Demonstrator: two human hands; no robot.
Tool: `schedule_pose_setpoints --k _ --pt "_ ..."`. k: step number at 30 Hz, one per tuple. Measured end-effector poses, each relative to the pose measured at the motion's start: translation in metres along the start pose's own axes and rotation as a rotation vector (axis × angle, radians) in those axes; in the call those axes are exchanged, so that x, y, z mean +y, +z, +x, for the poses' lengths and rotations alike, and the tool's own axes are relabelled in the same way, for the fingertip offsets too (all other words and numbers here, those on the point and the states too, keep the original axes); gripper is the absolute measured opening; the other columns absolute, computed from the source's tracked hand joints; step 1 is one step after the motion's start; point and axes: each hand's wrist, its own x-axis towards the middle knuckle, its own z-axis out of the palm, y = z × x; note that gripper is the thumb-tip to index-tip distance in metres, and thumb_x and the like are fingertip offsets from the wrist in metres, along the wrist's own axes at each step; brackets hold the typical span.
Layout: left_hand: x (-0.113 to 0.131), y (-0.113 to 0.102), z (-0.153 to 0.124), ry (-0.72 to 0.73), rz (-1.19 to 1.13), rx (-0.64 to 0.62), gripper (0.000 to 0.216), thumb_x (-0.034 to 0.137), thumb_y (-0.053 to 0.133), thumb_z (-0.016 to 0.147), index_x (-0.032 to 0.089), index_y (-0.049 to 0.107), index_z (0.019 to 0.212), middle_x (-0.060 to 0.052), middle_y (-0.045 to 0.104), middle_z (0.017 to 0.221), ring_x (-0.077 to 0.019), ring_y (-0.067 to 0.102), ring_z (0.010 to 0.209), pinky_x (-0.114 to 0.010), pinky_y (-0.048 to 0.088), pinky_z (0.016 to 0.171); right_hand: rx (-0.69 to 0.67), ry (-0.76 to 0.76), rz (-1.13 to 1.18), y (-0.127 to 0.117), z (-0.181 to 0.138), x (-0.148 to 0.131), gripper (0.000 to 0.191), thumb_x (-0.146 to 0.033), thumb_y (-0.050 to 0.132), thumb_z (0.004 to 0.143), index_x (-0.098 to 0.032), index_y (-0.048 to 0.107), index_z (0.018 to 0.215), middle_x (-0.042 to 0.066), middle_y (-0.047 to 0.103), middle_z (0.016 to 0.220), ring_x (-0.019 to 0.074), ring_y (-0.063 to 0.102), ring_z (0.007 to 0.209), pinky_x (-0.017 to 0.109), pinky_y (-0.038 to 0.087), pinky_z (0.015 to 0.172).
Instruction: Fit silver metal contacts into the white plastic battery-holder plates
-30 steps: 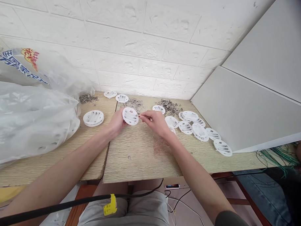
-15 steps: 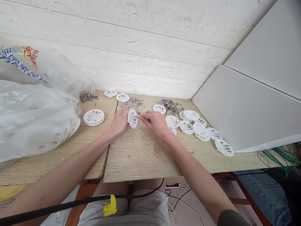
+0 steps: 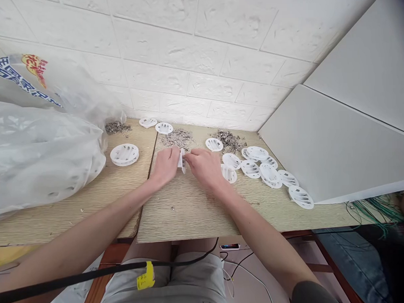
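My left hand grips a round white plastic disc, held on edge over the wooden table. My right hand is closed against the disc's right side, fingers pinched; whether it holds a small piece there I cannot make out. Two piles of small grey metal bits lie just beyond the hands. Several more white discs are scattered to the right of my right hand.
A stack of white discs sits to the left, beside a large clear plastic bag. Two discs lie near the white brick wall. A white panel borders the right. A black cable with a yellow tag crosses my lap.
My left hand turned the disc from facing me to edge-on and lowered it toward the table. My right hand closed in against it.
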Motion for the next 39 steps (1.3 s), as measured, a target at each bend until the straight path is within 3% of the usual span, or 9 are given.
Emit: schedule_pose_setpoints --k 3,8,12,27,33,39 --pt "0.001 0.001 0.003 -0.009 0.002 0.010 0.038 0.024 0.035 0.090 0.021 0.034 0.052 0.000 0.043 0.052 -0.0154 0.038 0.055 -0.032 0.026 0.057 0.009 0.020 0.048 -0.001 0.001 0.003 0.031 -0.021 0.043 0.095 -0.018 0.073 0.086 0.006 0.068 0.082 0.0163 0.056 0.074 0.030 0.021 0.056" --pt "0.003 -0.005 0.005 0.025 -0.060 -0.008 0.038 0.029 0.034 0.091 0.021 0.033 0.054 0.000 0.041 0.050 -0.0151 0.037 0.053 -0.032 0.023 0.056 0.059 0.029 0.389 0.003 0.004 0.025 0.025 -0.022 0.048 0.094 -0.018 0.073 0.093 0.005 0.070 0.085 0.0154 0.057 0.073 0.026 0.032 0.063" --pt "0.007 -0.009 0.003 -0.002 -0.107 0.012 0.038 0.025 0.036 0.090 0.021 0.031 0.053 0.001 0.037 0.048 -0.0140 0.035 0.051 -0.031 0.023 0.054 0.071 0.010 0.499 0.006 0.005 0.032 0.024 -0.017 0.049 0.092 -0.018 0.073 0.093 0.004 0.070 0.083 0.0145 0.055 0.070 0.026 0.034 0.066" --pt "0.009 -0.010 0.001 -0.006 -0.145 0.043 0.037 0.025 0.037 0.089 0.020 0.035 0.053 0.001 0.041 0.050 -0.0130 0.037 0.052 -0.028 0.026 0.052 0.079 -0.008 0.500 0.008 0.004 0.023 0.023 -0.016 0.051 0.092 -0.017 0.073 0.097 0.004 0.069 0.082 0.0142 0.056 0.072 0.025 0.034 0.066" --pt "0.004 -0.006 -0.001 0.024 -0.102 0.059 0.040 0.028 0.035 0.091 0.021 0.033 0.051 0.000 0.041 0.050 -0.0152 0.036 0.052 -0.031 0.025 0.055 0.095 -0.016 0.385 0.010 0.000 0.016 0.029 -0.018 0.045 0.094 -0.017 0.073 0.087 0.005 0.066 0.080 0.0149 0.055 0.072 0.025 0.029 0.060" --pt "0.003 -0.003 -0.002 0.012 -0.090 0.092 0.042 0.030 0.038 0.091 0.022 0.034 0.050 -0.001 0.040 0.050 -0.0163 0.037 0.052 -0.032 0.025 0.056 0.082 0.003 0.266 0.011 -0.001 0.008 0.030 -0.022 0.043 0.096 -0.019 0.072 0.092 0.005 0.062 0.077 0.0151 0.050 0.067 0.027 0.023 0.056"
